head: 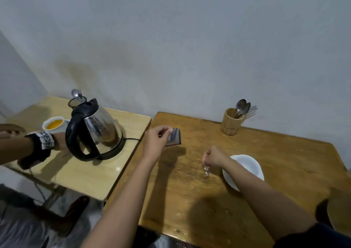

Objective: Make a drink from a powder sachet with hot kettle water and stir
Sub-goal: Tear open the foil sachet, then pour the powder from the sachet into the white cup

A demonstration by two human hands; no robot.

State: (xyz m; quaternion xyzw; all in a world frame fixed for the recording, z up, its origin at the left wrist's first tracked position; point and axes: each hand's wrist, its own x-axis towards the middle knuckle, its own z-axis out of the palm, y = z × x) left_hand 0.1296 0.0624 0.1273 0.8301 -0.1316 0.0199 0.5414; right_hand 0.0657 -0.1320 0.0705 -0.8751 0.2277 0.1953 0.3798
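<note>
My left hand point(156, 139) pinches a dark powder sachet point(174, 136) by its edge, just above the brown wooden table point(190, 190). My right hand point(213, 157) is closed on a small torn strip point(206, 171) that hangs down from the fingers. Right of that hand, a white bowl point(247, 166) sits on the table, partly hidden by my forearm. A steel and black electric kettle point(95, 129) stands on its base on the lighter side table point(91, 171) to the left.
A wooden holder point(230, 122) with spoons and forks stands at the table's back. On the side table are a white cup of yellow liquid point(54, 124) and a dark cup with a spoon point(76, 101). Another person's arm with a black wrist device point(41, 143) reaches in from the left.
</note>
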